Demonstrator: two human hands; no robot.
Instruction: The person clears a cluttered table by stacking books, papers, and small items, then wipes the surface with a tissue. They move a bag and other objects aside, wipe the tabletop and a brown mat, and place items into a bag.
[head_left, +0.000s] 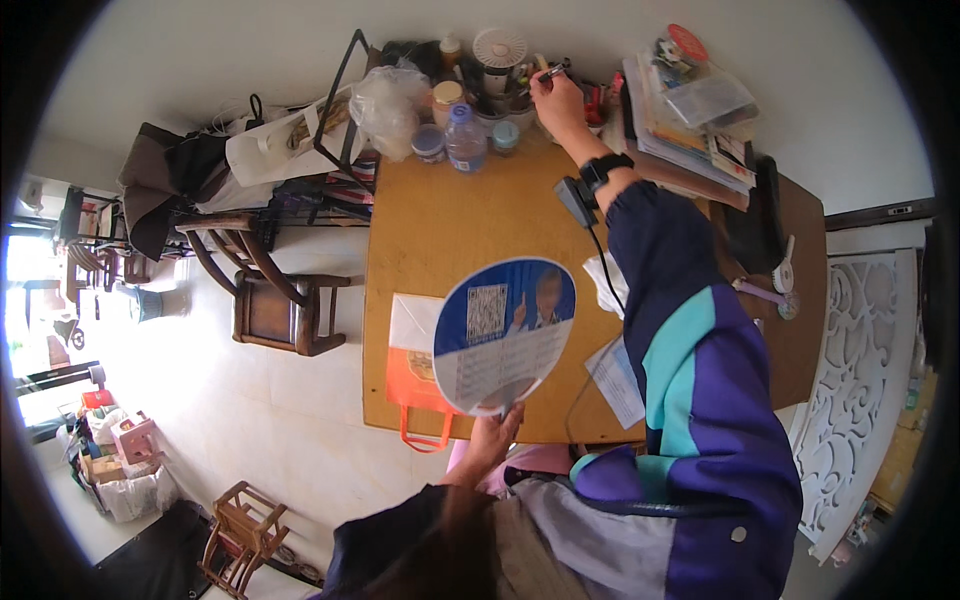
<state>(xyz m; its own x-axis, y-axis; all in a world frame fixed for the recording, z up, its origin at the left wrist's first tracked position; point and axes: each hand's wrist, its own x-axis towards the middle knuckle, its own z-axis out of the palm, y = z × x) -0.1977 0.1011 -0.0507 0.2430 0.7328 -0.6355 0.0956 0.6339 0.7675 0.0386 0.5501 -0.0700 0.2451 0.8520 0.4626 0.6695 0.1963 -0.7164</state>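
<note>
My left hand (491, 441) grips the handle of a round plastic hand fan (491, 345) near the table's front edge. The fan's face is blue and white, with a printed code, writing and a picture of a person. At the far side of the wooden table (480, 214), my right hand (559, 103) is stretched out with a dark pen-like item (553, 72) in its fingers. Beside that hand stand crowded containers of small items and a white handheld electric fan (499, 56). An orange and white paper bag (412, 375) lies partly beneath the hand fan.
A plastic bottle (465, 141), a blue-lidded jar (429, 142) and a small tub (505, 136) line the back. Stacked papers (667, 135) rise right of my right hand. A black cable (609, 259) hangs by my forearm. One wooden chair (270, 300) stands left of the table.
</note>
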